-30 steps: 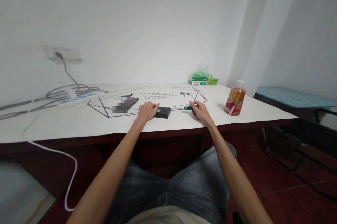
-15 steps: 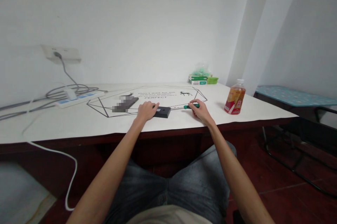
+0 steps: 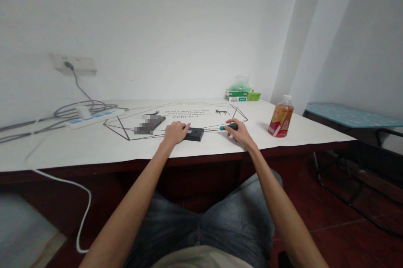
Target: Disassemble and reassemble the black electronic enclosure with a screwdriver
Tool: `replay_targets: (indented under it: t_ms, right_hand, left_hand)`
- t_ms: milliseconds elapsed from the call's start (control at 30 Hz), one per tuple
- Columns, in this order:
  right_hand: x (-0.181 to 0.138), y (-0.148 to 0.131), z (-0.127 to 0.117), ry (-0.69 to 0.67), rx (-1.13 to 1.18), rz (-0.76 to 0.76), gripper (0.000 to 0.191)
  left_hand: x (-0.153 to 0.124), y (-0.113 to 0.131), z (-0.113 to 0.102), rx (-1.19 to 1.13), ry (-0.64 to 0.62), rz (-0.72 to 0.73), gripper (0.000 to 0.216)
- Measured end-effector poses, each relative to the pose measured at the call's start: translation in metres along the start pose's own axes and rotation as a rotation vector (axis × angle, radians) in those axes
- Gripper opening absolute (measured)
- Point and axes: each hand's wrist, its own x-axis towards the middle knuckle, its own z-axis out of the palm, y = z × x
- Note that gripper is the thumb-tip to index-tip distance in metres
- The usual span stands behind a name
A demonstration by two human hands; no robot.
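Observation:
My left hand [image 3: 175, 132] lies over the left end of a flat black rectangular box [image 3: 194, 134], fingers curled on it. The box rests on the white table top, and a small pale label shows beside my fingers. To the right of it, my right hand [image 3: 238, 132] pinches the dark handle of a screwdriver [image 3: 232, 127] between thumb and fingers. Its green end [image 3: 222, 128] points left towards the box; the thin shaft is hard to make out. Tiny dark specks, too small to name, lie on the table between box and screwdriver.
A dark flat object [image 3: 156, 123], partly pixelated, lies left of my left hand. A drink bottle [image 3: 281, 116] stands at the right. Small boxes [image 3: 236, 95] and a green basket [image 3: 254, 96] sit at the back. A power strip [image 3: 94, 119] with cables occupies the left.
The screwdriver handle has turned slightly in my right hand: its dark side now shows where green showed before. My left hand and the black box have stayed in place.

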Motion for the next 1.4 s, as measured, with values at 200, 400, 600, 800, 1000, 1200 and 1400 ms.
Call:
replay_targets:
  t_ms: [200, 400, 600, 800, 1000, 1200, 1400]
  right_hand:
    - [0.001, 0.001, 0.001, -0.012, 0.12, 0.005, 0.044]
    - [0.004, 0.004, -0.001, -0.037, 0.169, 0.004, 0.036]
    - [0.004, 0.003, -0.001, 0.002, 0.176, 0.002, 0.034]
    - [0.003, 0.001, 0.0, 0.07, 0.186, 0.005, 0.03]
    - [0.002, -0.002, 0.0, 0.101, 0.227, 0.017, 0.029]
    - [0.0, -0.007, 0.001, 0.152, 0.241, 0.045, 0.027]
    - [-0.001, -0.009, 0.0, 0.159, 0.247, 0.045, 0.024]
  left_hand:
    - [-0.001, 0.001, 0.0, -0.003, 0.005, -0.003, 0.059]
    - [0.0, 0.0, 0.001, -0.01, 0.014, -0.001, 0.058]
    - [-0.002, 0.002, 0.001, -0.015, 0.028, 0.002, 0.057]
    - [-0.012, 0.02, 0.002, -0.137, 0.245, 0.157, 0.04]
    - [-0.011, 0.054, 0.008, -0.231, 0.284, 0.223, 0.028]
    - [-0.007, 0.071, 0.011, -0.245, 0.272, 0.189, 0.021]
    - [-0.008, 0.074, 0.009, -0.243, 0.261, 0.192, 0.023]
